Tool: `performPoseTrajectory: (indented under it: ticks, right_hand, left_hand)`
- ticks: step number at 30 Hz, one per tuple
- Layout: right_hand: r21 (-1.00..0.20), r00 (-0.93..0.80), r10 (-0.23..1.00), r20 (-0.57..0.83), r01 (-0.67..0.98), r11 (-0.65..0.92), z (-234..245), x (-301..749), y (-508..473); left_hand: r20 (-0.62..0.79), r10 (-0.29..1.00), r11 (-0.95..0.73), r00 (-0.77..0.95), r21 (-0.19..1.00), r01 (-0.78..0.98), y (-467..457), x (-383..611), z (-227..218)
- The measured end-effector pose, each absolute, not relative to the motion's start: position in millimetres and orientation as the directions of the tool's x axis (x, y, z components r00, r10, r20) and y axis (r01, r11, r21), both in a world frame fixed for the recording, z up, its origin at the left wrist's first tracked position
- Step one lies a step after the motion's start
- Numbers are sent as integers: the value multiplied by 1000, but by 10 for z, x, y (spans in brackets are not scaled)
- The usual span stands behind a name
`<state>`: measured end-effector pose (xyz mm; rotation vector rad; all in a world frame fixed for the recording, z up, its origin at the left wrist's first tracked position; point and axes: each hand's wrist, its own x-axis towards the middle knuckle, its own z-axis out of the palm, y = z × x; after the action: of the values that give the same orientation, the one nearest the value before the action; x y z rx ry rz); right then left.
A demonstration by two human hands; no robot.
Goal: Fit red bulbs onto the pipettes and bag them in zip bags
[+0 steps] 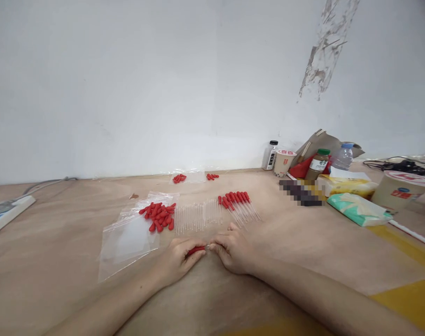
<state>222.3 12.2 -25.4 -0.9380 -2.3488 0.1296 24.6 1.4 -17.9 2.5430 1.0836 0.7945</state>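
At the near middle of the counter (pixel 58 242), the left hand (pixel 179 261) has its grip clenched around a red rubber bulb (pixel 196 250), which lies level and points toward 3 o'clock. The right hand (pixel 233 252) meets it there, its grip pinched tight at the bulb's tip on something too thin and clear to make out. From the hands, a pile of red bulbs (pixel 159 216) lies at 11 o'clock on a clear bag (pixel 128 242). A row of clear tubes (pixel 197 217) lies at 12 o'clock. Red-capped droppers (pixel 238 205) are lined up at 1 o'clock. A green tissue pack (pixel 357 208) sits well apart at 2 o'clock.
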Motion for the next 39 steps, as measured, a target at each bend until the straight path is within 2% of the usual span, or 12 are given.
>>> performPoseTrajectory:
  ticks: [5, 11, 13, 15, 18, 20, 22, 31, 39]
  right_hand:
    - [-323, -606, 640, 472, 556, 766, -195, 2255, 151]
    - [-83, -684, 547, 483, 586, 806, -137, 2355, 153]
    - [-58, -676, 556, 483, 608, 792, -140, 2408, 176]
    - [-123, -610, 606, 511, 646, 754, -138, 2481, 247]
    - [-334, -380, 752, 539, 723, 605, -104, 2620, 460]
    - [-455, -218, 844, 490, 762, 461, -65, 2704, 635]
    - [-519, -115, 897, 427, 782, 347, -28, 2752, 790]
    - [-532, 38, 924, 382, 826, 186, -131, 2616, 966]
    - [-540, 81, 934, 349, 832, 129, -180, 2621, 936]
  left_hand:
    - [412, 722, -692, 556, 442, 571, 28, 235, -146]
    - [480, 707, -705, 519, 413, 577, 57, 186, -139]
    - [495, 706, -701, 506, 390, 597, 78, 144, -166]
    - [514, 723, -674, 461, 378, 635, 102, 94, -198]
    - [520, 760, -617, 389, 394, 681, 127, 39, -230]
    - [496, 775, -605, 392, 402, 687, 130, 30, -232]
    - [472, 778, -608, 416, 396, 688, 122, 40, -225]
    - [476, 739, -657, 478, 351, 667, 130, 48, -227]
    - [462, 750, -645, 474, 347, 681, 115, 64, -187]
